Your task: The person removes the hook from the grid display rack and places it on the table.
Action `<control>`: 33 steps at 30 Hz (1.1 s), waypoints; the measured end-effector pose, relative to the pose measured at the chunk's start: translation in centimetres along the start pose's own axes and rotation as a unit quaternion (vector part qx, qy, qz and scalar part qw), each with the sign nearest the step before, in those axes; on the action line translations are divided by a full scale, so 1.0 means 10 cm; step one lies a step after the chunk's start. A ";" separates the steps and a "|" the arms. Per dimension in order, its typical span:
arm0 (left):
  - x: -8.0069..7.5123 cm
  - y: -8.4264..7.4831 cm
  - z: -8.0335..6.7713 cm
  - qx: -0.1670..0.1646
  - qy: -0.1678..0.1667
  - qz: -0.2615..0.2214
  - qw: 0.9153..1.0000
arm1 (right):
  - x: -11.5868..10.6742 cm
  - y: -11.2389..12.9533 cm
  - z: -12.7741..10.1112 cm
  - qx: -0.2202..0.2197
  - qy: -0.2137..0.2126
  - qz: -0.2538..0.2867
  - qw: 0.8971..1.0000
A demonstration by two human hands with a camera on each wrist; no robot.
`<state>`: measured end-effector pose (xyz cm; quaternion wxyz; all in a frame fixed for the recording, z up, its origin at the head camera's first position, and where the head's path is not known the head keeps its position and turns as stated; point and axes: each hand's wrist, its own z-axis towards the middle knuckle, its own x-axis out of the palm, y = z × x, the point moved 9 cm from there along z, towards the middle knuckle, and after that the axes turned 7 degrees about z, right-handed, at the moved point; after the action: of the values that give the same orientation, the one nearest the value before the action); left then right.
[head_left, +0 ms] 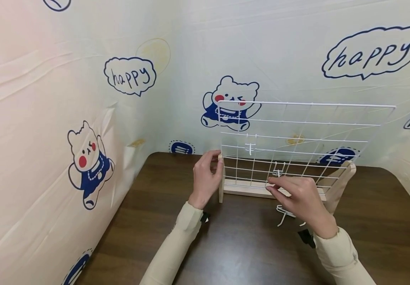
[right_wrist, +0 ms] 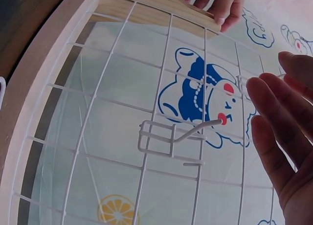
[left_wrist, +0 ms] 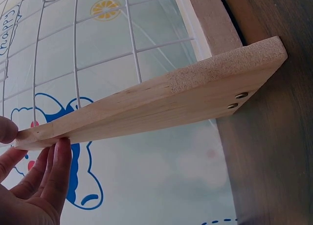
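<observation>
My left hand (head_left: 206,180) grips the upper end of the wooden side piece (left_wrist: 146,102) of a stand, thumb on one side and fingers on the other. The stand carries a white wire grid panel (head_left: 311,104), which leans back. My right hand (head_left: 302,198) is raised in front of the grid, fingers slightly bent and nothing between them in the right wrist view. Beside its fingertips, a white wire hook (right_wrist: 171,141) hangs on the lower part of the grid, its prong pointing outward. A second white hook (head_left: 250,148) hangs higher and further left.
Another white wire hook (head_left: 286,211) lies on the brown table (head_left: 240,245), in front of the stand and partly behind my right hand. The stand's right wooden side (head_left: 340,184) rises beyond that hand. A printed curtain (head_left: 176,79) closes off the back and left.
</observation>
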<state>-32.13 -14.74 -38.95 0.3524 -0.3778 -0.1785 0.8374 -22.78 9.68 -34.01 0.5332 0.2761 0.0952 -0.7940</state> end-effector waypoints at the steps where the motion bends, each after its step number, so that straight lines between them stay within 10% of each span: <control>1: 0.00 0.00 0.00 0.001 -0.001 0.000 1.000 | 0.00 0.00 0.00 0.001 0.002 -0.001 1.000; 33: 0.00 -0.01 0.00 0.000 0.004 -0.010 1.000 | 0.02 -0.05 0.18 -0.005 -0.004 -0.008 1.000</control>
<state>-32.08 -14.70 -38.92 0.3612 -0.3796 -0.1809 0.8323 -23.94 8.95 -32.65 0.5286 0.2696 0.0993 -0.7988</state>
